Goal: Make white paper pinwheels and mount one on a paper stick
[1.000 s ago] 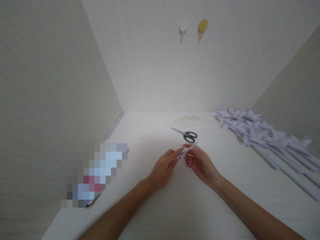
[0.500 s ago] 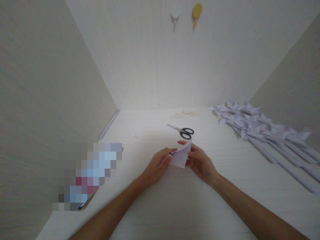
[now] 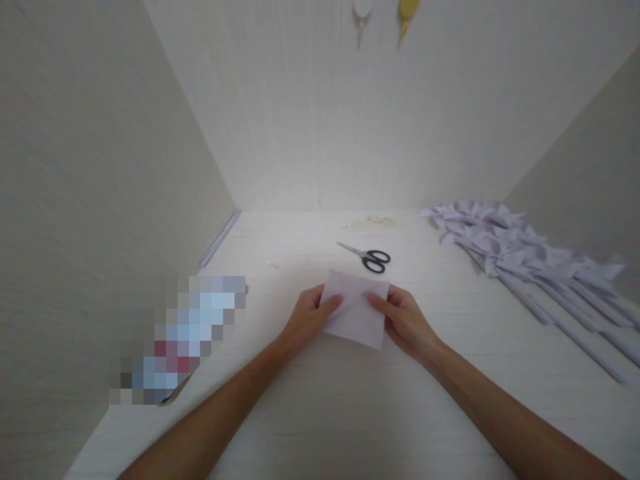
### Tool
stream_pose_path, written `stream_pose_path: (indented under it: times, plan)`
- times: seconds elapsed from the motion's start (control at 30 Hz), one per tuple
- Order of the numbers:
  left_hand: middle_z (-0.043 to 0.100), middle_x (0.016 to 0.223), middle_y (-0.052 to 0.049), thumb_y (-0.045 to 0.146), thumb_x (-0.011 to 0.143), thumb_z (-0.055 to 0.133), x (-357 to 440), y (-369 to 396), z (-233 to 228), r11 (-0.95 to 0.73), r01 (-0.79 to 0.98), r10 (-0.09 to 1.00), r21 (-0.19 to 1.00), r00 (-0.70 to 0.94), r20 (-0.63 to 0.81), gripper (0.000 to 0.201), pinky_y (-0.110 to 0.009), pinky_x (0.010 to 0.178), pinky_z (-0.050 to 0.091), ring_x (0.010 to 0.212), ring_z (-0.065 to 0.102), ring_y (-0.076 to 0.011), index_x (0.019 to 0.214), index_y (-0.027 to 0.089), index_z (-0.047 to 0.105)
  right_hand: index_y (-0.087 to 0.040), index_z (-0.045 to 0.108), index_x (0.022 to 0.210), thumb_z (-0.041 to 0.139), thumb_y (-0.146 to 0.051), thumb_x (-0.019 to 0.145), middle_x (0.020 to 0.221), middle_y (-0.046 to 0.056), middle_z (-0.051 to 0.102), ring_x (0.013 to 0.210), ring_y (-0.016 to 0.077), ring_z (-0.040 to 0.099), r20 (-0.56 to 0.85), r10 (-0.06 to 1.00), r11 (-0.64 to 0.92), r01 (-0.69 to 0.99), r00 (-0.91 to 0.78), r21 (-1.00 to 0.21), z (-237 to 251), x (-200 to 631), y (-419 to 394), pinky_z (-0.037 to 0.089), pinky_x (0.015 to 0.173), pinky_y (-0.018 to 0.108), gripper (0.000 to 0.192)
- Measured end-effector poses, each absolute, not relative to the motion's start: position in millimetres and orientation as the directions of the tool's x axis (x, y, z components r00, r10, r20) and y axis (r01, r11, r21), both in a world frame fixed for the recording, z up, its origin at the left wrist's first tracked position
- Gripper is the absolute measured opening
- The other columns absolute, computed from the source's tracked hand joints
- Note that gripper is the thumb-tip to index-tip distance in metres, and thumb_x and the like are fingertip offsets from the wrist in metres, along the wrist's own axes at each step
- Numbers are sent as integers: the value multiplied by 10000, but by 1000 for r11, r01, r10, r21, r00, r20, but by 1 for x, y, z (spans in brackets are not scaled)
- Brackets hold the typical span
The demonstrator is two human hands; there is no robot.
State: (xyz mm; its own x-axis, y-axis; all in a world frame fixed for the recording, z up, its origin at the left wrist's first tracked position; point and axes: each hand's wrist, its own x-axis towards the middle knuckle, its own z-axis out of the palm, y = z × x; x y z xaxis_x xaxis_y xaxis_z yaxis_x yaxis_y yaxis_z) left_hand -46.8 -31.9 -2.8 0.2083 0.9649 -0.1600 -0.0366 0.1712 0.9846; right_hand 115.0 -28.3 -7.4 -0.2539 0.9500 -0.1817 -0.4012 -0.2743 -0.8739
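Left grip (image 3: 310,313) pinches left edge of white paper sheet (image 3: 355,320), thumb on top; right grip (image 3: 406,317) pinches right edge likewise. Sheet spans between them, scissors (image 3: 369,256) just beyond its far edge.

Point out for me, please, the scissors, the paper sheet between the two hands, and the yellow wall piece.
Scissors (image 3: 364,254): head view, where blades meet handles.
Paper sheet (image 3: 355,312): head view, middle of its visible face.
Yellow wall piece (image 3: 408,9): head view, its rounded upper part.
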Motion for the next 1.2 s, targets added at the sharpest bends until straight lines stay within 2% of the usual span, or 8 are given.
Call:
stream_pose_path:
  times: [0.1,0.3,0.53,0.8,1.2]
  plan:
    - [635,757,-47,337,635,618,-46,-33,-3,218,-69,951,974,241,-195,310,-259,590,430,645,563,-148,853,118,592,-158,650,701,669,-281,621,674,25,674,597,146,590,-187,956,-267,-400,-227,-877,-8,115,-28,447,662,304,149]
    - [647,707,-66,352,631,615,-48,-33,-1,270,49,934,962,230,-274,286,-261,569,427,620,574,-161,743,90,629,-168,668,718,673,-296,624,691,29,682,604,152,599,-187,965,-248,-409,-184,-878,-10,116,-27,458,646,307,159]
    - [657,720,-65,330,620,630,-50,-33,-1,267,20,922,964,287,-261,275,-272,611,445,660,592,-167,763,96,642,-170,676,746,665,-302,633,714,39,688,629,165,607,-199,962,-259,-389,-189,-884,-8,117,-29,473,667,323,174]
    - [670,771,-81,318,594,655,-48,-34,2,282,72,927,957,237,-291,285,-269,605,454,653,600,-165,771,95,643,-169,681,728,661,-304,641,681,33,684,593,151,599,-190,961,-253,-365,-201,-896,-10,115,-29,469,636,308,162]
    - [673,724,-80,308,570,668,-47,-34,5,268,118,944,956,167,-285,267,-254,553,449,608,598,-161,718,86,648,-162,683,710,667,-318,631,659,38,682,569,155,590,-181,967,-233,-334,-180,-913,-11,115,-30,468,607,307,175]
